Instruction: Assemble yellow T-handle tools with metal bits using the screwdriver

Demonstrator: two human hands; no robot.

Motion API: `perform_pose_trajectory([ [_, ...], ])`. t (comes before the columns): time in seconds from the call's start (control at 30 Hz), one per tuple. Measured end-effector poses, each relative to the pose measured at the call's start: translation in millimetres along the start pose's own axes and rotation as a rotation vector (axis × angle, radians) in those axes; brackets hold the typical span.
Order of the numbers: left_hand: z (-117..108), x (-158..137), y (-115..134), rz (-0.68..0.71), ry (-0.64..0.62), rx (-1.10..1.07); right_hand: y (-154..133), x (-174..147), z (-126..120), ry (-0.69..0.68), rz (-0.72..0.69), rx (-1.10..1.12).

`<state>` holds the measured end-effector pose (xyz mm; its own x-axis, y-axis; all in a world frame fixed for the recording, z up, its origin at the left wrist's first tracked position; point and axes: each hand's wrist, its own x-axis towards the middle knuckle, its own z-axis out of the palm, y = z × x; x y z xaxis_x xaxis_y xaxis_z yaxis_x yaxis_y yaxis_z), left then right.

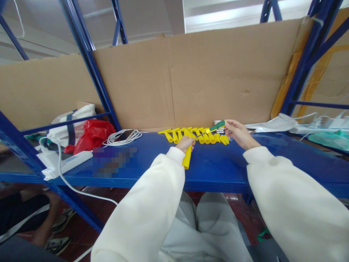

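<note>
My left hand (186, 143) is closed around a yellow plastic tube-shaped piece (187, 160), its open round end pointing toward me. In my right hand (237, 131) is a screwdriver (216, 126) with a green and yellow handle, pinched near the handle's end. Its thin shaft slants down to the left, and the tip meets the yellow piece beside my left fingers; the exact contact is hidden. Behind my hands stands a row of similar yellow pieces (169, 135), several of them, on the blue shelf. Smaller yellow parts (224, 139) lie at the row's right end.
Cardboard (191, 80) walls the back of the blue shelf (215, 167). To the left are a coiled white cable (122, 137), a red plastic bag (94, 133) and a white power strip (68, 163). White sheet material (275, 123) lies at right. Another person's legs show lower left.
</note>
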<state>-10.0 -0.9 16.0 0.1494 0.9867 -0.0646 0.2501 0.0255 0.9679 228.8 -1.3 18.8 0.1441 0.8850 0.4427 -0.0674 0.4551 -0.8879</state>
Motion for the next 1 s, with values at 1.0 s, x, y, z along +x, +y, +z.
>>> perform_pose_trajectory([
  [1.0, 1.3, -6.8, 5.2, -0.024, 0.004, -0.013, -3.3, -2.5, 2.0, -0.084, 0.011, -0.013],
])
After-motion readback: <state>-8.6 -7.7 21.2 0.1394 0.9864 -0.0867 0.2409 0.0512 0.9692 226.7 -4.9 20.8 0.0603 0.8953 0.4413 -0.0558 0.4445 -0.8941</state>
